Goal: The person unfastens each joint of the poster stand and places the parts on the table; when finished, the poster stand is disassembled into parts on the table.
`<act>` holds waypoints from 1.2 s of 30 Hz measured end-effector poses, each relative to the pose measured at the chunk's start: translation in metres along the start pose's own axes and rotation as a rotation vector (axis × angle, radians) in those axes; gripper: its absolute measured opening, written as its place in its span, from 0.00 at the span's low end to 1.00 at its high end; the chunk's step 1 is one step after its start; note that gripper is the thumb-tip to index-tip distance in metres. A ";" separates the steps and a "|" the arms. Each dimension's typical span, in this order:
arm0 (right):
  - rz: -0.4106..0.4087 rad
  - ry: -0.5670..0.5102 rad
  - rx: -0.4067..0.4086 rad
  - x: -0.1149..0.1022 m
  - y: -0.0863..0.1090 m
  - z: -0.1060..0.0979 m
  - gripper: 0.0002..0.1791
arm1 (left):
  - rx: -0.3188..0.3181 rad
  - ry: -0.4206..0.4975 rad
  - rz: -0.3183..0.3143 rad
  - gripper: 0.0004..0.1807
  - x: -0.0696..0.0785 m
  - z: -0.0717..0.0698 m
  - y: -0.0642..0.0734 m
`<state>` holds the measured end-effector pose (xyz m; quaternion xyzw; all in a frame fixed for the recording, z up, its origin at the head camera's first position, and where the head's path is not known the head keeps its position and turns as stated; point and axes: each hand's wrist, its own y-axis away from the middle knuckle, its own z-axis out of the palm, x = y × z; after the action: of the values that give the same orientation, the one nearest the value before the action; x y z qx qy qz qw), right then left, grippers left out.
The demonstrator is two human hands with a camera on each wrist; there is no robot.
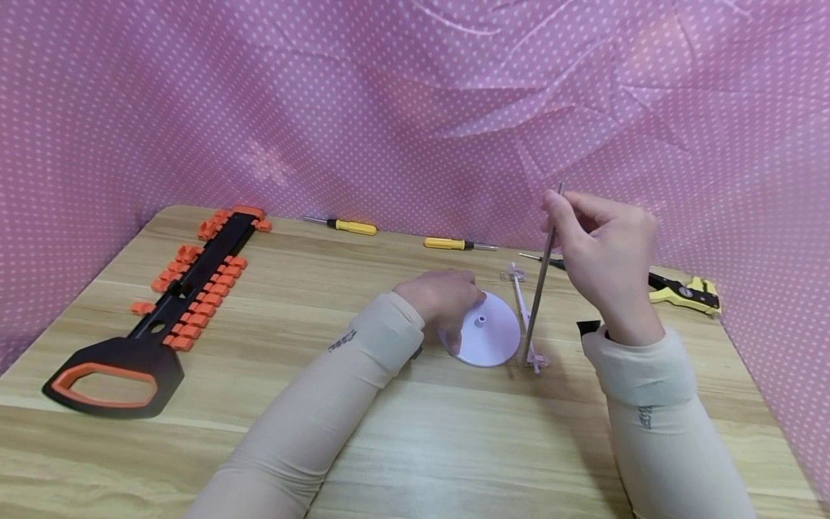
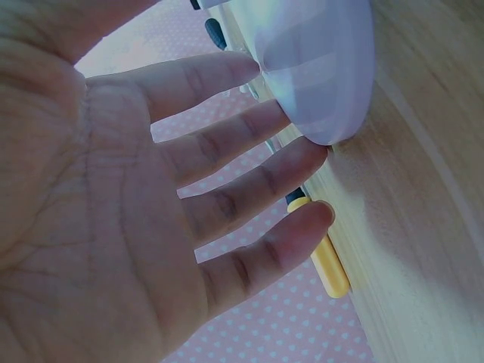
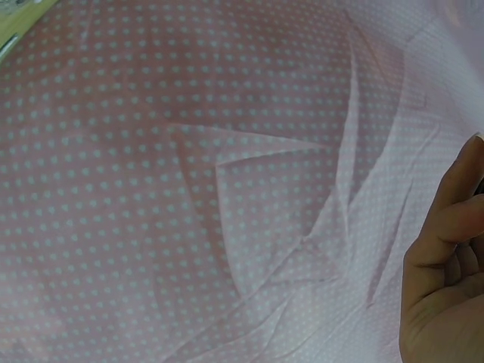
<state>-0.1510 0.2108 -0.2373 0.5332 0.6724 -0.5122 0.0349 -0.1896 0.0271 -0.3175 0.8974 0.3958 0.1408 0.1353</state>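
A round white disc (image 1: 493, 335) with a small raised collar at its middle lies on the table. My left hand (image 1: 444, 299) reaches around its left side. In the left wrist view, the fingers (image 2: 219, 147) are spread and nearly straight, some tips touching the disc's rim. My right hand (image 1: 609, 249) pinches a thin metal rod (image 1: 541, 288) near its top between thumb and fingers. The rod stands slightly tilted, its lower end beside the white bar (image 1: 521, 299) with clear clips at both ends. Only part of the right hand (image 3: 446, 280) shows in the right wrist view.
Two yellow-handled screwdrivers (image 1: 353, 227) and a dark-handled one (image 1: 551, 262) lie along the back. Yellow-and-black pliers (image 1: 687, 294) are at right. A black rack with orange clips (image 1: 223, 249) occupies the left. Pink dotted cloth (image 1: 389, 108) hangs behind the table.
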 end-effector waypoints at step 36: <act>0.206 0.200 -0.151 0.031 -0.009 0.009 0.20 | 0.010 0.010 0.001 0.53 -0.001 0.001 0.001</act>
<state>-0.1761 0.2259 -0.2540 0.6435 0.6508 -0.3984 0.0604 -0.1888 0.0257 -0.3176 0.8976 0.3966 0.1436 0.1286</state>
